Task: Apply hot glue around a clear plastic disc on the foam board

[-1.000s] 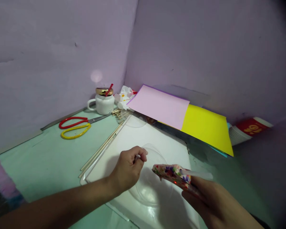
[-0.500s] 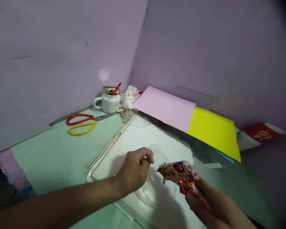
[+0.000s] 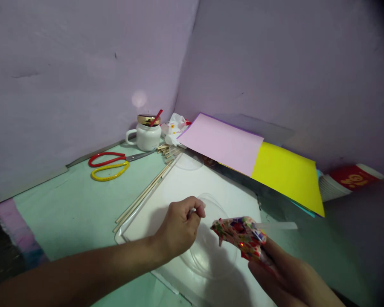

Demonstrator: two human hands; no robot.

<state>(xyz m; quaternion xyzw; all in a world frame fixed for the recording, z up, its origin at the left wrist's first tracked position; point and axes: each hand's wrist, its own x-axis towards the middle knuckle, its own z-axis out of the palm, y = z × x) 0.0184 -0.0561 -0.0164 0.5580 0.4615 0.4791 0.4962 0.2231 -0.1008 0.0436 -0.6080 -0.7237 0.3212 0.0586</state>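
Observation:
My left hand point(image 3: 179, 228) is closed in a pinch on the rim of a clear plastic dome lid point(image 3: 211, 247) that lies on a white board point(image 3: 192, 183). My right hand point(image 3: 284, 277) grips a glue gun point(image 3: 241, 234) wrapped in a flowery pattern, with a small red light on its side and a pale glue stick point(image 3: 280, 225) sticking out of its back. The gun's nozzle points down and left, just above the lid and close to my left fingers.
Red and yellow scissors point(image 3: 109, 165) lie at the back left beside a white mug with a gold lid point(image 3: 146, 134). Wooden sticks point(image 3: 144, 194) run along the board's left edge. Pink point(image 3: 222, 143) and yellow point(image 3: 286, 175) paper sheets lean at the wall. Stacked paper cups point(image 3: 348, 179) lie at right.
The glue gun has come down from a raised flat pose and its nozzle now tips toward the lid. My left hand keeps its pinch. The view has shifted slightly.

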